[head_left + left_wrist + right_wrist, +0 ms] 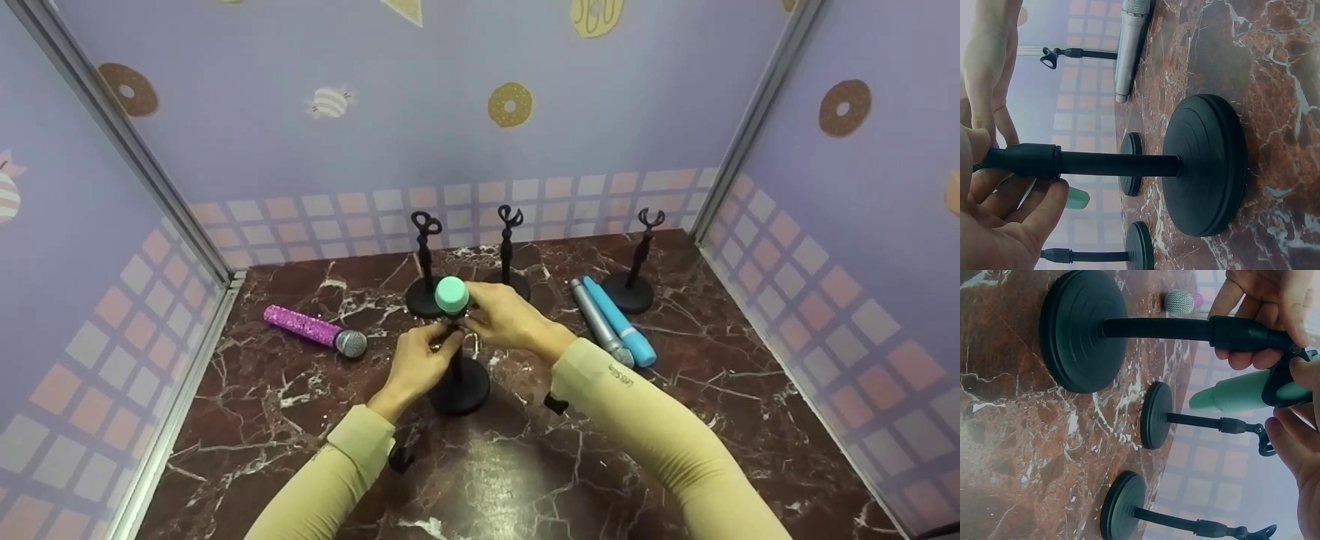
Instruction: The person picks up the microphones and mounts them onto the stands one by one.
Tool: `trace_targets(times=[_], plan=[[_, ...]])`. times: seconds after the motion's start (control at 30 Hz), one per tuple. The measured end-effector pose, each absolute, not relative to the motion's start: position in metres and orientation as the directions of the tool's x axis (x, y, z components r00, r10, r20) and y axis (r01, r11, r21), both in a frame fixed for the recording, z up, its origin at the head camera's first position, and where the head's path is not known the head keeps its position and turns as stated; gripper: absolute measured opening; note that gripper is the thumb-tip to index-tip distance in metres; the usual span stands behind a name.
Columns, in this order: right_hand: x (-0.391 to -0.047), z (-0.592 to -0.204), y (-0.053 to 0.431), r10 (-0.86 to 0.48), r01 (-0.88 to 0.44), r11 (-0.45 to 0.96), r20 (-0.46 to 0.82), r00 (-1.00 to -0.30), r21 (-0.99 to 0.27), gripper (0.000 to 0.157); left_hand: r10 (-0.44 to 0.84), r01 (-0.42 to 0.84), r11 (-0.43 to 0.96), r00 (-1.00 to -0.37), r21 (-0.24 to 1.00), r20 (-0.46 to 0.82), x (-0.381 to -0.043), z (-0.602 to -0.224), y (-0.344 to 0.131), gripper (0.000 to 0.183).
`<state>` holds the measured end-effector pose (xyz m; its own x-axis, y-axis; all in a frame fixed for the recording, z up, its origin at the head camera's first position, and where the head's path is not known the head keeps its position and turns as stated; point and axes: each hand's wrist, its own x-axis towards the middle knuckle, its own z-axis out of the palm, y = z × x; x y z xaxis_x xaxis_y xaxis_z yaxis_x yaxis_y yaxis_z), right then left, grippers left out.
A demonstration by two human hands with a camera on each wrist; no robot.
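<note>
A black microphone stand stands upright on its round base (461, 390), with a mint-green microphone (451, 294) seated in its clip (1279, 382). My left hand (421, 358) holds the stand's upper collar (1033, 160), its fingers curled around it just below the clip. From the other side, my right hand (511, 319) grips the microphone at the clip, thumb on the clip and fingers against the body. The microphone tilts, its narrower tail pointing down and away in the right wrist view. Part of its body is hidden by the clip and my right hand.
A glittery purple microphone (304, 327) lies at left. Silver (598, 321) and blue (621, 321) microphones lie side by side at right. Behind are three more black stands (425, 259) (507, 247) (639, 259) with bare clips. Patterned walls enclose the marbled table (675, 450).
</note>
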<state>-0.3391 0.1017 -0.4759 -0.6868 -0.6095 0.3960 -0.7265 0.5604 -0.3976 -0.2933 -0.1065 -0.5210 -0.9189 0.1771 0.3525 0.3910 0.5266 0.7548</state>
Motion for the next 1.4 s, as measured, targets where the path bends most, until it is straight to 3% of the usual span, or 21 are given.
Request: trace_targets(times=[0.3,0.67,1.27,1.4], plan=[[-0.337,-0.481,0.108,-0.611,-0.747,0.559,0.432,-0.664,-0.359,0.040,0.189,0.420,0.517,-0.906,0.746,0.379,-0.293,-0.523,-0.107,0.018],[-0.330,-0.494,0.119,-0.587,-0.708,0.606,0.397,-0.706,-0.362,0.054,0.210,0.406,0.488,-0.914,0.772,0.348,-0.290,-0.526,-0.110,0.015],[-0.315,-0.545,0.124,-0.613,-0.688,0.702,0.337,-0.715,-0.183,0.042,0.210,0.412,0.512,-0.911,0.754,0.355,-0.289,-0.531,-0.108,0.010],[-0.310,-0.554,0.123,-0.613,-0.677,0.709,0.302,-0.730,-0.195,0.040,0.204,0.413,0.505,-0.911,0.758,0.359,-0.288,-0.534,-0.107,0.006]])
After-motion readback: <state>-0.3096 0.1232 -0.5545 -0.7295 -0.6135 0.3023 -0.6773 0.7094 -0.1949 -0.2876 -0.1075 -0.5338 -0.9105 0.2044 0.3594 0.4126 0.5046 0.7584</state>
